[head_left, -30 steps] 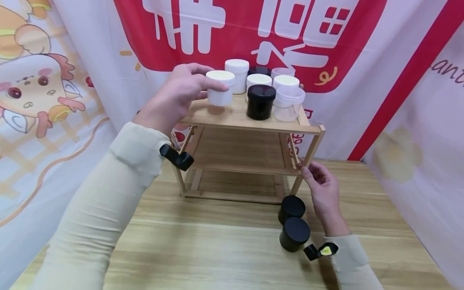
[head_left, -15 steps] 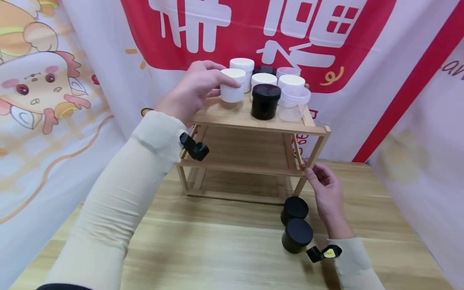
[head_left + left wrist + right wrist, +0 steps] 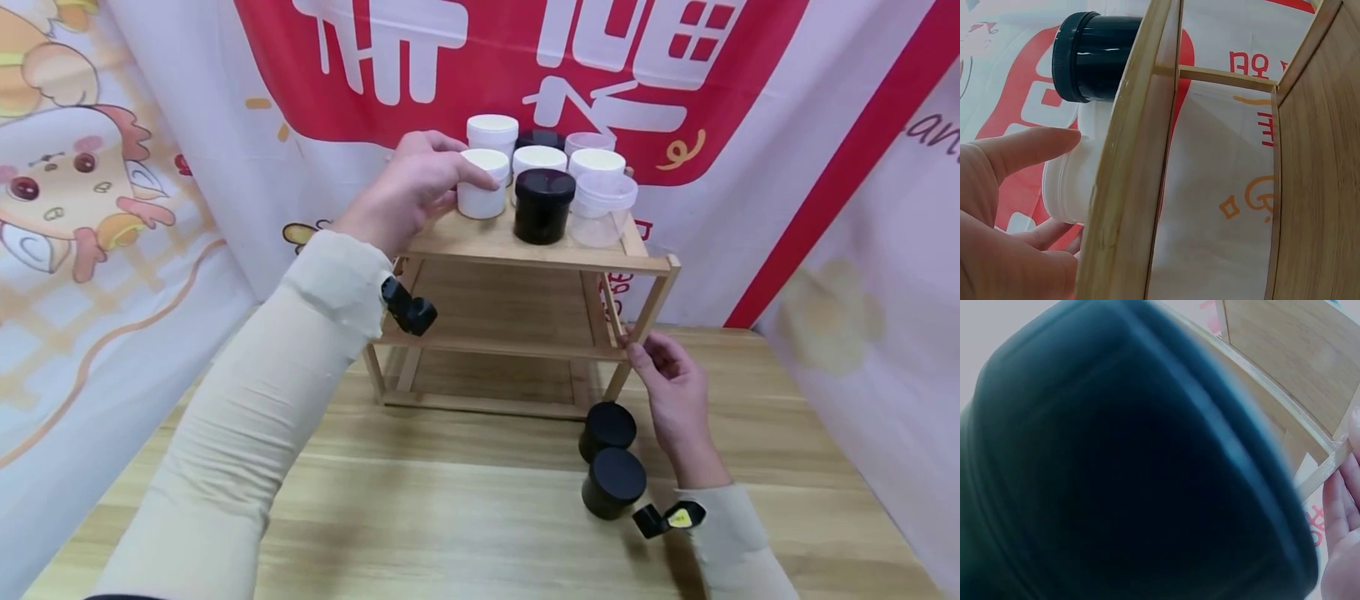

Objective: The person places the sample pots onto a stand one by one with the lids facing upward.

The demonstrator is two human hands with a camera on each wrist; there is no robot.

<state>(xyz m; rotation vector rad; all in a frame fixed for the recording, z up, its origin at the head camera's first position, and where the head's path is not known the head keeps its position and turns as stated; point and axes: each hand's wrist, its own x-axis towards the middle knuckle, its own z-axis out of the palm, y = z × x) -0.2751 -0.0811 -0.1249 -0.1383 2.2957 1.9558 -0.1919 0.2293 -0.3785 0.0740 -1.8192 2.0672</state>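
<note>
My left hand (image 3: 423,187) holds a white lidded jar (image 3: 482,198) at the left front of the rack's top shelf. In the left wrist view the thumb lies along one side of this jar (image 3: 1069,181), with fingers on the other. My right hand (image 3: 675,400) grips the right front post of the wooden rack (image 3: 652,304) at the middle shelf's height. Right of the held jar stands a black jar (image 3: 543,208), then a clear jar (image 3: 602,212). Behind them are a white jar (image 3: 492,129) and several others. A black jar (image 3: 1135,462) fills much of the right wrist view.
Two black jars, a nearer one (image 3: 613,485) and one behind it (image 3: 609,429), stand on the wooden tabletop (image 3: 450,517) beside my right hand. The rack's middle shelf (image 3: 495,304) and bottom shelf (image 3: 487,379) lie below. A printed cloth (image 3: 337,175) hangs close behind the rack.
My left hand has carried the white jar to the right, closer to the other jars, and lowered it to the top shelf. The right hand keeps its grip on the rack.
</note>
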